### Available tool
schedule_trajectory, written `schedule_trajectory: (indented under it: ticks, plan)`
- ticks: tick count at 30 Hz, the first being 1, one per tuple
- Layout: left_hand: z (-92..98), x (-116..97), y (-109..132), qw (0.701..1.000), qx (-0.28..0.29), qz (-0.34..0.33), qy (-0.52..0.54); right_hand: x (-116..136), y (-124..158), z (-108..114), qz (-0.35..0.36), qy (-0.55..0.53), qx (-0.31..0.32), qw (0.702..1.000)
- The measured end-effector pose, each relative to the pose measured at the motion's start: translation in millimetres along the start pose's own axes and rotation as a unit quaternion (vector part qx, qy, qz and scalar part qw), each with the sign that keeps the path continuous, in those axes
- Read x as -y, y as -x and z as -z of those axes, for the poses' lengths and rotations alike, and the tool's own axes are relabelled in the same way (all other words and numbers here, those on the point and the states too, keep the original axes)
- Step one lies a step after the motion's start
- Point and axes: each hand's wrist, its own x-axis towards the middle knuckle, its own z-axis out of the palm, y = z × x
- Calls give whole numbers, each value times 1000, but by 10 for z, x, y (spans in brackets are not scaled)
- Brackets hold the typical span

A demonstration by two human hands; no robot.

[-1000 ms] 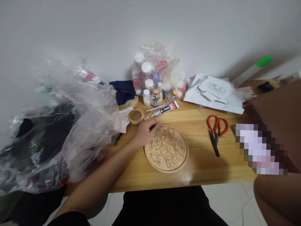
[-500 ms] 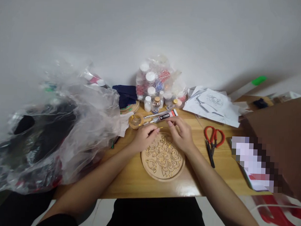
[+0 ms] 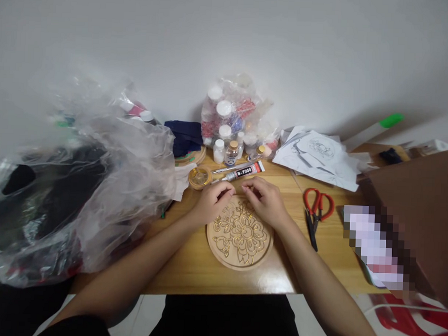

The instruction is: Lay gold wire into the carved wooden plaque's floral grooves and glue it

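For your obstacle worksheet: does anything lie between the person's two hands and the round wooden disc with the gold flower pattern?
Nothing visible: the left hand and right hand rest on the far edge of the round wooden disc.

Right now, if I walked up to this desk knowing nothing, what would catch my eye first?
Probably the round wooden disc with its gold flower outline, lying at the near middle of the wooden table; the left hand and right hand both rest at its far edge. Next, the big crumpled clear plastic bag filling the left side, and the red-handled scissors to the right of the disc.
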Motion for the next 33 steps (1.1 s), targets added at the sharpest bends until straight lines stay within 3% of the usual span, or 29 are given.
schedule_trajectory:
  ticks: [27,33]
  plan:
    - [13,-9,-3,1000,9,-9,-22,36,14,19,-92,-6,33,995]
    - [11,-9,-11,999,15,-8,-30,42,17,30,-77,-5,39,996]
